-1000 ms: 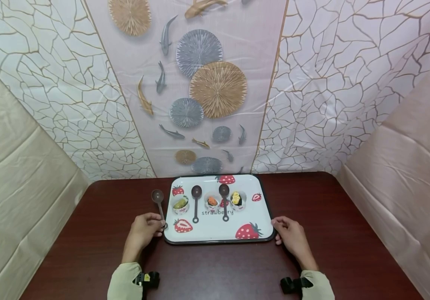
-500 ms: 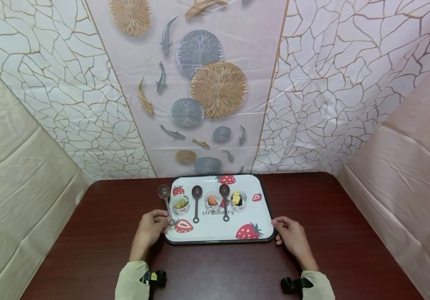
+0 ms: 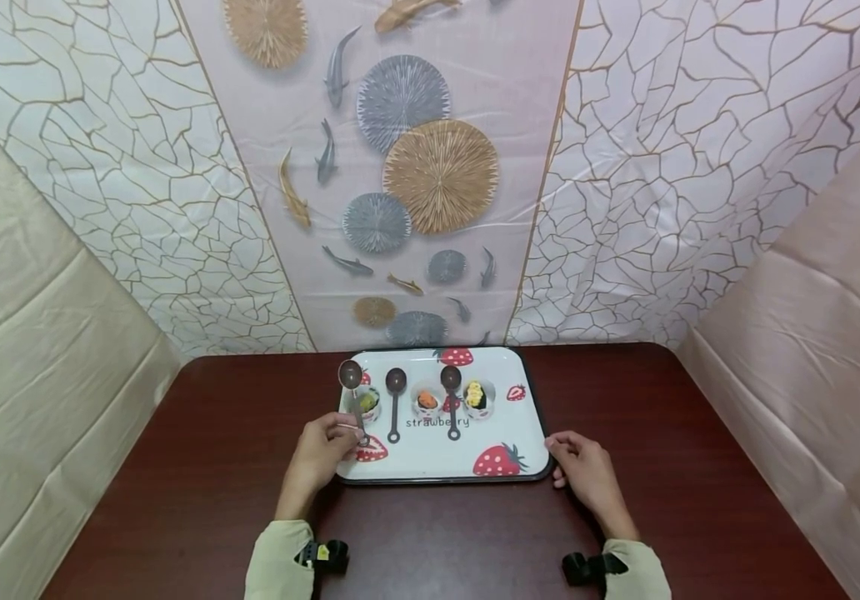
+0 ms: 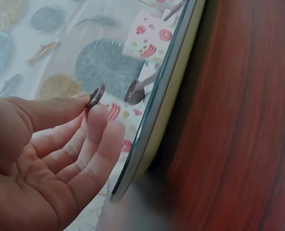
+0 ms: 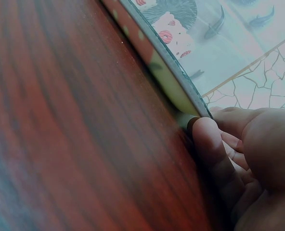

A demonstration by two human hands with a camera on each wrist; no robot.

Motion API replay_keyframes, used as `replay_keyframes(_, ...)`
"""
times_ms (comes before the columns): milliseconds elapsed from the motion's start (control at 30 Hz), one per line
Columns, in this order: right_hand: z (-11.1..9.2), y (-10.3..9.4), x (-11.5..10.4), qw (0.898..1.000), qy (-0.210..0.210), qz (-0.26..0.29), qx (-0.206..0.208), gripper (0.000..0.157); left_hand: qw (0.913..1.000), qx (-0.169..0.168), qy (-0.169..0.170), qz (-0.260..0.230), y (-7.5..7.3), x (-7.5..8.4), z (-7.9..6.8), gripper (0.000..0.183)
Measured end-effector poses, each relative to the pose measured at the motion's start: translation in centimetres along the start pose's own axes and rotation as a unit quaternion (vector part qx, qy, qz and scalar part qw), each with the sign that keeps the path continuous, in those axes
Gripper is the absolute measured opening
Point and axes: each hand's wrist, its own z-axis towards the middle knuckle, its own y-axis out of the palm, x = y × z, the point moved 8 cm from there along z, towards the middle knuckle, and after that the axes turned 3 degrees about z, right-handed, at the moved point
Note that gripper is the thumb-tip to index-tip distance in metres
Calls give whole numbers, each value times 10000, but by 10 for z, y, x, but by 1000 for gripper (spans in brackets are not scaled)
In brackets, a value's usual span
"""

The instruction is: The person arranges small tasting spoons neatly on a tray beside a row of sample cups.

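My left hand [image 3: 317, 454] pinches a brown measuring spoon [image 3: 351, 375] by the ring end of its handle, between thumb and fingertips. Its bowl points away from me, over the left side of a strawberry-print tray [image 3: 430, 458]. Below it in the head view, the spoon overlaps a small paper cup [image 3: 370, 410] with green food. In the left wrist view the dark handle end [image 4: 96, 97] shows between the fingertips. My right hand [image 3: 587, 471] holds the tray's right rim near the front corner; the right wrist view shows its fingertips [image 5: 206, 132] against that rim.
On the tray lie two more brown measuring spoons [image 3: 396, 382], [image 3: 451, 378]. Two paper cups hold orange food [image 3: 426, 402] and yellow-topped food [image 3: 477, 397]. The dark red table [image 3: 175, 467] meets a patterned cloth backdrop [image 3: 430, 275] behind the tray.
My left hand has moved right with the spoon, from beside the tray's left edge to over the tray by the green-food cup. My right hand stays at the rim.
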Motion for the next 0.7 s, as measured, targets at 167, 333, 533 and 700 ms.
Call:
replay_keyframes(167, 0, 1, -1, 10000, 3, 58, -8, 23, 9998, -121, 76, -150, 12, 3, 0, 17)
replay_keyframes(333, -1, 0, 0, 10000, -11, 50, -12, 23, 9995, -278, 33, -162, 22, 5, -1, 18)
replay_keyframes(533, 0, 0, 0, 10000, -12, 30, -2, 22, 9990, -398, 45, -211, 34, 8, -1, 19)
replay_keyframes(700, 0, 0, 1, 10000, 29, 20, -23, 21, 9988, -453, 25, -176, 42, 8, 0, 18)
